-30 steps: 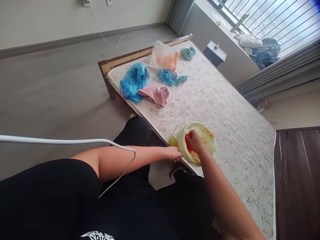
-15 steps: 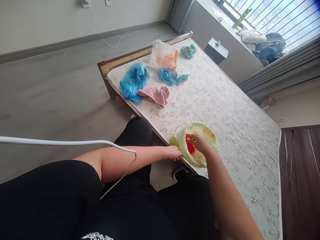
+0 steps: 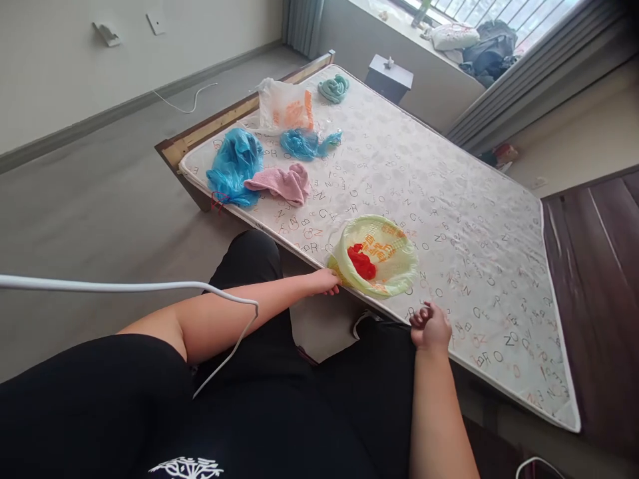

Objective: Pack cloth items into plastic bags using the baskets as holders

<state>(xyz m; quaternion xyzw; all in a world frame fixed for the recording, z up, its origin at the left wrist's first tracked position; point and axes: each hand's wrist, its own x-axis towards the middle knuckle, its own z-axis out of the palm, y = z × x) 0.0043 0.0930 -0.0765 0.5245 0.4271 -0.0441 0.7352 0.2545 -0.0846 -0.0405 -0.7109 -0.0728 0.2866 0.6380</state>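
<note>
A yellow-green basket (image 3: 409, 269) lined with a thin plastic bag stands tilted on the mattress near its edge. A red cloth (image 3: 361, 262) lies inside it. My left hand (image 3: 325, 282) is closed at the basket's lower left side, gripping the liner bag or the rim there; which of them I cannot tell. My right hand (image 3: 432, 327) is off to the right of the basket, palm up above my lap and the mattress edge. Its fingers are curled in, with nothing seen in them.
On the mattress (image 3: 479, 266) lie a pink cloth (image 3: 283, 183), a blue plastic bag (image 3: 236, 163), a smaller blue bag (image 3: 302, 143), a white-orange plastic bag (image 3: 284, 106) and a green cloth (image 3: 333, 88). A white cable (image 3: 124, 287) crosses above my left arm.
My right hand has come out of the basket and moved down to the right. The red cloth now lies let go inside. The view has shifted to the right.
</note>
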